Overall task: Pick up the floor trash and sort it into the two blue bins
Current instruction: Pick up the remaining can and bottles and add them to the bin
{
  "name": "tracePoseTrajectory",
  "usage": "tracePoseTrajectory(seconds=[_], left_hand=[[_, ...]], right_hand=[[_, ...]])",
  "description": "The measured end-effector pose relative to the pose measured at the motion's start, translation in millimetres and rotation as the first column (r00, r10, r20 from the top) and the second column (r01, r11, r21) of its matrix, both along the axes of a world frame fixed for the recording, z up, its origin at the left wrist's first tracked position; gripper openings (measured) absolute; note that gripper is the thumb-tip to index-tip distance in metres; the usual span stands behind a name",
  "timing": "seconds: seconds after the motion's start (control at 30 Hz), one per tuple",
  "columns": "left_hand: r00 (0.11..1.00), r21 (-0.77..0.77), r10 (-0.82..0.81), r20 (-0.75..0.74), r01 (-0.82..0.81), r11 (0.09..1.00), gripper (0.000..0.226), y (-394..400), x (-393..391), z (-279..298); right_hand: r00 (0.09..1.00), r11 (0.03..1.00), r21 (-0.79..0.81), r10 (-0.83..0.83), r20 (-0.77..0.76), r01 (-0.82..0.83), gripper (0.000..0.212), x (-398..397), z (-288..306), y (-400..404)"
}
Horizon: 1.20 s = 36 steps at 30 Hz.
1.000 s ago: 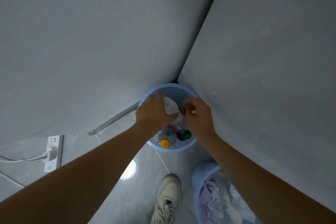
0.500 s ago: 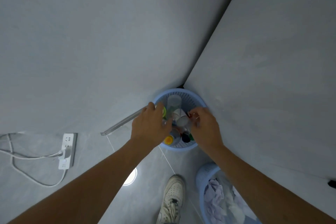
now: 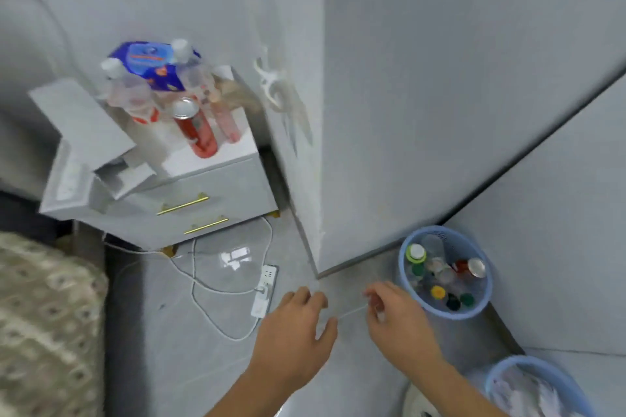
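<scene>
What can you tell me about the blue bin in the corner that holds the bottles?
The bottle bin is a round, light blue basket that looks like plastic, its wall perforated with small holes. It stands upright on the grey floor in the corner where two walls meet. Inside are bottles and cans: one with a white cap and green collar, a red can lying tilted, and yellow, black and green caps near the front. It looks well filled. Neither hand touches it; the right hand is just beside it.
</scene>
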<state>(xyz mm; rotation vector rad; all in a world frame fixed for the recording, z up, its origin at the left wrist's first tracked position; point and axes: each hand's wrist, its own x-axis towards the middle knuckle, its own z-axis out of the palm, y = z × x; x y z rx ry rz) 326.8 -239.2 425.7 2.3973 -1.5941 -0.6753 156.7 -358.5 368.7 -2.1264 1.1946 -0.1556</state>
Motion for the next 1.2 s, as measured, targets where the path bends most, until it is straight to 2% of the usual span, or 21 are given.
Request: tracePoseTrajectory(seconds=[0.13, 0.23, 0.33, 0.43, 0.57, 0.73, 0.97, 1.2], left_hand=[[0.994, -0.002, 0.110, -0.005, -0.110, 0.994, 0.043, 91, 67, 63], [0.978, -0.038, 0.210, 0.013, -0.209, 0.977, 0.039, 141, 128, 109], [0.954, -0.101, 0.298, 0.015, -0.296, 0.950, 0.034, 172, 180, 151], [0.936, -0.144, 0.352, -0.001, -0.349, 0.926, 0.034, 174, 215, 171], [0.930, -0.175, 0.368, -0.008, -0.363, 0.915, 0.036, 136, 245, 174], [0.927, -0.214, 0.374, -0.011, -0.368, 0.905, 0.023, 58, 282, 167], [0.946, -0.221, 0.324, 0.026, -0.311, 0.924, 0.041, -58, 337, 146], [0.967, -0.145, 0.232, 0.101, -0.216, 0.965, 0.059, -122, 366, 105]], right_hand=[[0.998, 0.996, 0.082, 0.029, 0.053, -0.033, 0.018, 83, 52, 87], [0.992, 0.992, 0.081, 0.090, 0.085, -0.097, 0.019, 140, 92, 129], [0.985, 0.986, 0.087, 0.133, 0.107, -0.143, 0.028, 189, 133, 151], [0.975, 0.980, 0.050, 0.188, 0.116, -0.195, 0.021, 230, 162, 148], [0.972, 0.979, 0.010, 0.201, 0.121, -0.204, 0.015, 269, 180, 103], [0.987, 0.997, -0.035, 0.078, 0.141, -0.074, 0.023, 319, 182, 9], [0.996, 0.988, -0.154, 0.035, 0.081, -0.022, 0.031, 398, 185, -91], [0.998, 0.973, -0.221, 0.053, -0.036, -0.060, 0.030, 439, 152, -123]])
